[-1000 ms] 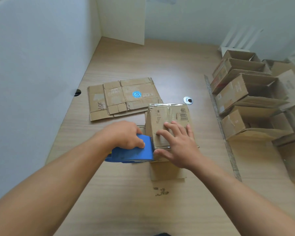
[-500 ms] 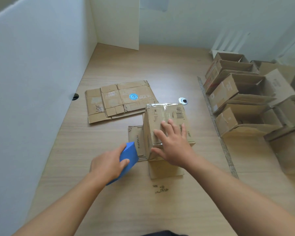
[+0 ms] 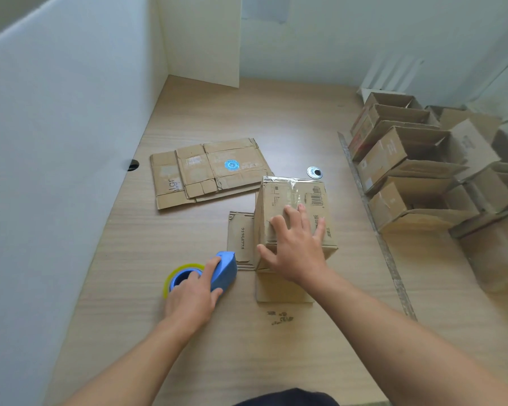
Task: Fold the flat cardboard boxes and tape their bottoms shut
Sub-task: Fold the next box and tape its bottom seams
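The cardboard box (image 3: 289, 200) stands a little right of the middle of the frame on the wooden table (image 3: 276, 124). Its closed bottom is turned upward, and shiny clear tape (image 3: 291, 183) runs over that face and down its far edge. Two of its open flaps lie flat on the table: one sticks out to the left (image 3: 241, 237), the other toward the lower edge of the frame (image 3: 282, 288).

The right hand (image 3: 296, 250) lies flat on the near part of the box's top with its fingers straight and spread, and the thumb reaches down over the near left corner. The left hand (image 3: 189, 297), lower left of the box and apart from it, curls its fingers round a blue tape dispenser (image 3: 225, 269) that rests on the table. The yellowish tape roll (image 3: 173, 276) shows at its left side.

A flattened cardboard box (image 3: 208, 171) lies above and left of the standing one, with a round blue sticker (image 3: 231, 164) on it. Just beyond the standing box, a small silver ring (image 3: 314, 172) sits in the table top. Along the right side of the frame, folded boxes (image 3: 393, 159) are packed together on their sides behind a thin grey strip (image 3: 373, 221) that runs down the table. A white partition (image 3: 56, 127) fills the left of the frame, and a dark hole (image 3: 133, 164) shows at its foot.
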Tool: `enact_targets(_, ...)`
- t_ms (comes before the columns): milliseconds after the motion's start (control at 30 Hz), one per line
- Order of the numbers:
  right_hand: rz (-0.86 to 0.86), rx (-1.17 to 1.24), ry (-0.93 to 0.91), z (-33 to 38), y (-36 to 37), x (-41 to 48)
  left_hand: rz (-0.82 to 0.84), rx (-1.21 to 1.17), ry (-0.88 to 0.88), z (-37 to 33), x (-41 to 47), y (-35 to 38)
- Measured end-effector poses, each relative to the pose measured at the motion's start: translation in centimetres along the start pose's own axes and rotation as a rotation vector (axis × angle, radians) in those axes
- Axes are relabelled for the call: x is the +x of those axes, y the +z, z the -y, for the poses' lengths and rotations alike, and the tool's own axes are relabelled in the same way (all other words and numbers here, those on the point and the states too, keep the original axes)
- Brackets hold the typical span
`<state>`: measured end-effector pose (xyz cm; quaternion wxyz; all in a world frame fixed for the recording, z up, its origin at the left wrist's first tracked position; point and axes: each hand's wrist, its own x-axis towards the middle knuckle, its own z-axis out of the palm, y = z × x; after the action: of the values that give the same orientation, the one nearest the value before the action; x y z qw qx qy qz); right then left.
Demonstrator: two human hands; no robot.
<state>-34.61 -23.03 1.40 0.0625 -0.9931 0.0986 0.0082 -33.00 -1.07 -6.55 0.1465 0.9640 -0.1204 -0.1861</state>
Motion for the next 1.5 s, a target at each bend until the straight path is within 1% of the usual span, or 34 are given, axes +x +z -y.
enact_targets(167, 0.057, 0.052, -0.015, -0.3, -0.3, -0.1, 0.009, 0.009, 0.013, 0.3, -0.3, 0.6)
enact_targets(400, 0.158, 0.049, -0.069, -0.7, -1.1, -0.6, -0.01, 0.037, 0.031, 0.5, -0.9, 1.3)
enact_targets(600, 0.188, 0.058, -0.085, -1.2, -1.2, -0.7, -0.042, 0.053, 0.027, 0.7, -0.6, 1.4)
enact_targets(700, 0.169, 0.028, -0.085, -1.3, -1.3, -1.0, -0.046, 0.055, 0.028, 0.7, -0.6, 1.5)
enact_targets(833, 0.141, -0.041, -0.09, -1.3, -1.3, -1.7, -0.088, -0.002, -0.054, 1.5, -0.7, 0.9)
enact_targets(900, 0.182, -0.018, -0.092, -1.8, -1.7, -1.7, -0.103, -0.005, -0.08, 2.2, -0.4, 0.7)
enact_targets(1000, 0.29, 0.028, -0.11, -3.1, -3.0, -1.4, -0.056, 0.011, -0.085, 2.8, 0.0, 0.5)
enact_targets(1067, 0.255, 0.105, -0.12, -4.2, -3.8, -1.6, -0.031, 0.047, -0.065, 2.5, 0.4, -0.4)
enact_targets(1133, 0.135, 0.218, -0.074, -5.6, -4.0, -2.0, -0.018, 0.138, -0.064, 1.0, 0.5, -2.0)
enact_targets(1200, -0.01, 0.38, 0.059, -7.3, -3.7, -2.2, 0.012, 0.216, -0.052, -1.0, 0.7, -3.8)
enact_targets(1233, -0.075, 0.463, 0.149, -8.0, -3.5, -2.3, 0.017, 0.205, -0.044, -2.0, 0.9, -4.6)
enact_targets(1267, -0.107, 0.549, 0.248, -8.8, -3.1, -2.3, -0.001, 0.147, -0.035, -3.0, 1.2, -5.3)
enact_targets(1300, -0.097, 0.643, 0.338, -9.4, -2.8, -2.4, -0.036, 0.056, -0.019, -4.0, 1.6, -5.9)
enact_targets(1367, 0.01, 0.834, 0.443, -9.8, -2.1, -2.7, -0.118, -0.14, 0.035, -6.4, 2.4, -6.8)
enact_targets(1400, 0.071, 0.908, 0.439, -9.9, -1.7, -2.9, -0.11, -0.265, 0.071, -7.8, 3.0, -6.9)
enact_targets(1433, 0.113, 0.956, 0.415, -9.9, -1.3, -3.3, -0.038, -0.409, 0.118, -9.2, 3.4, -7.1)
enact_targets(1467, 0.126, 0.984, 0.387, -10.0, -0.8, -3.5, 0.079, -0.537, 0.178, -10.4, 3.6, -7.1)
enact_targets(1500, 0.113, 1.0, 0.361, -9.9, -0.4, -3.8, 0.186, -0.611, 0.242, -11.3, 3.6, -6.8)
